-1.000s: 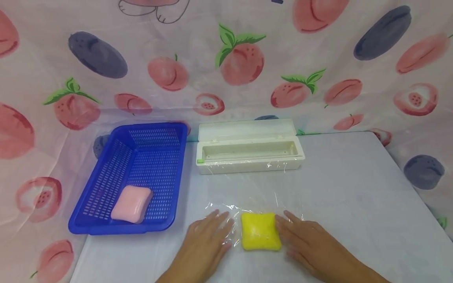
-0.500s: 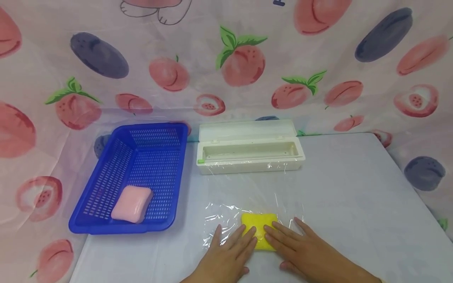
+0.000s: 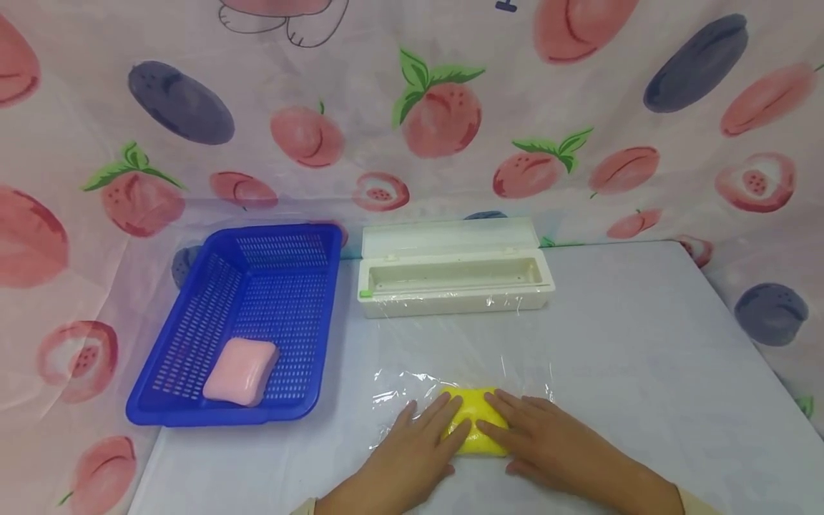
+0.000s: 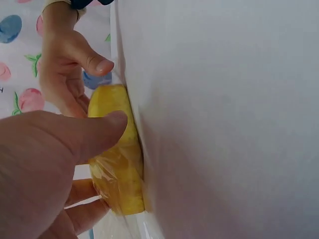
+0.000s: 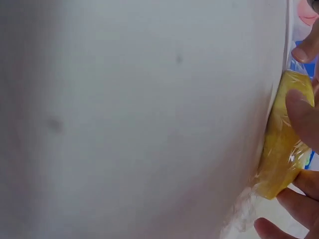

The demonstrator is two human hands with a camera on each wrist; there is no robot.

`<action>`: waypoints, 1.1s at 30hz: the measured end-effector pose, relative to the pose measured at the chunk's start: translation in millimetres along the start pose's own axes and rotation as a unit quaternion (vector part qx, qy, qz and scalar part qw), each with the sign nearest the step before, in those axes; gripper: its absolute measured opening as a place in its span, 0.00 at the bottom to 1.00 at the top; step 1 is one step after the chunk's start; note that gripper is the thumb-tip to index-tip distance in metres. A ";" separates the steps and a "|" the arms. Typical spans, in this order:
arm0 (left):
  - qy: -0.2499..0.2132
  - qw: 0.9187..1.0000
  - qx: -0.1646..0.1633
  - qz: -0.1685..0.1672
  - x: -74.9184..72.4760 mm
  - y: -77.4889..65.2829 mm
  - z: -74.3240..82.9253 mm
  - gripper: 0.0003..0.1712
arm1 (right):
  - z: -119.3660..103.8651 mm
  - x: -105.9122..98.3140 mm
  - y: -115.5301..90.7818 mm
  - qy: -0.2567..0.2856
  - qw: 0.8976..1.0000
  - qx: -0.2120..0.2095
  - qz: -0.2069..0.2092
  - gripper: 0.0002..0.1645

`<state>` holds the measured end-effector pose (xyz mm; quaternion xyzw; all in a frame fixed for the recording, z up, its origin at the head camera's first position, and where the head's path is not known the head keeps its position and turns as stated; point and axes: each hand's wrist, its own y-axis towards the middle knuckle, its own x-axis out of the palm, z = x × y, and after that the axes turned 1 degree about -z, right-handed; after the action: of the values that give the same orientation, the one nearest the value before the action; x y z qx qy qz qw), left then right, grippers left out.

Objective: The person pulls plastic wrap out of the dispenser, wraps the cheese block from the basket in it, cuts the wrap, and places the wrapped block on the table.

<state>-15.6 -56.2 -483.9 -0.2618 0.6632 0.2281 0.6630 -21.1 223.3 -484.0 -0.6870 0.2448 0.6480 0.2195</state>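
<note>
In the head view a yellow pillow-shaped bar (image 3: 475, 411), like a soap bar, lies at the front of the table under clear cling film (image 3: 412, 386). My left hand (image 3: 415, 450) rests on its left side with fairly straight fingers, and my right hand (image 3: 547, 436) touches its right side likewise. In the left wrist view my left thumb lies near the side of the yellow bar (image 4: 119, 154), and the film creases over it. The right wrist view shows the film clinging to the bar (image 5: 284, 134), with my right fingertips at its edge. My hands hide part of the bar's top.
A white cling film dispenser (image 3: 450, 304) stands behind, lid up; film runs from its front edge toward the bar. At left is a blue perforated basket (image 3: 315, 372) holding a pink bar (image 3: 240, 372). A fruit-print curtain (image 3: 373, 143) hangs behind the white table (image 3: 644, 343).
Both hands have moved in from beside the yellow bar onto it. Over the last half second, the fingers have shifted slightly on the film over the bar.
</note>
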 end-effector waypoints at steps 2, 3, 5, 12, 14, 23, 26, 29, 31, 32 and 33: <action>0.000 1.000 0.005 0.015 0.5 2.1 -1.7 0.34 | 0.9 0.5 3.6 -0.008 0.999 -0.013 0.036 0.42; 0.003 1.000 0.008 0.024 0.7 3.0 -2.5 0.32 | 1.3 1.0 5.0 -0.009 0.998 -0.019 0.055 0.41; 0.011 0.999 0.015 0.042 1.6 4.8 -4.7 0.28 | 2.8 2.5 7.9 -0.008 0.996 -0.027 0.084 0.41; 0.002 0.997 0.024 0.073 6.9 8.9 -11.9 0.26 | 10.3 6.2 10.0 0.027 0.996 -0.019 0.089 0.37; -0.010 0.997 0.026 0.073 7.4 9.2 -14.9 0.28 | 13.1 4.6 9.8 0.065 0.997 0.005 0.051 0.35; -0.120 0.991 0.011 0.064 6.4 14.4 -29.4 0.41 | 29.0 0.2 17.4 0.257 0.958 0.116 -0.054 0.30; -0.140 0.986 0.012 0.086 7.6 23.4 -31.3 0.35 | 32.4 3.6 16.6 0.260 0.958 0.118 -0.026 0.30; -0.174 0.980 0.010 0.098 5.5 30.2 -34.5 0.30 | 34.1 5.6 16.5 0.267 0.955 0.126 -0.007 0.31; -0.200 0.976 0.001 0.088 3.4 32.7 -36.8 0.28 | 34.9 5.4 18.1 0.283 0.950 0.133 -0.004 0.33; -0.213 0.974 -0.004 0.080 2.4 33.4 -38.1 0.28 | 35.2 4.7 19.4 0.296 0.945 0.140 -0.006 0.34; -0.225 0.972 -0.010 0.071 1.8 34.2 -39.3 0.27 | 35.5 3.9 20.9 0.305 0.941 0.144 -0.007 0.36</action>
<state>-67.7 -55.9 -486.6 -0.1626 0.5116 0.3345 0.7745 -61.7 228.7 -489.8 -0.8141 0.3862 0.3641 0.2356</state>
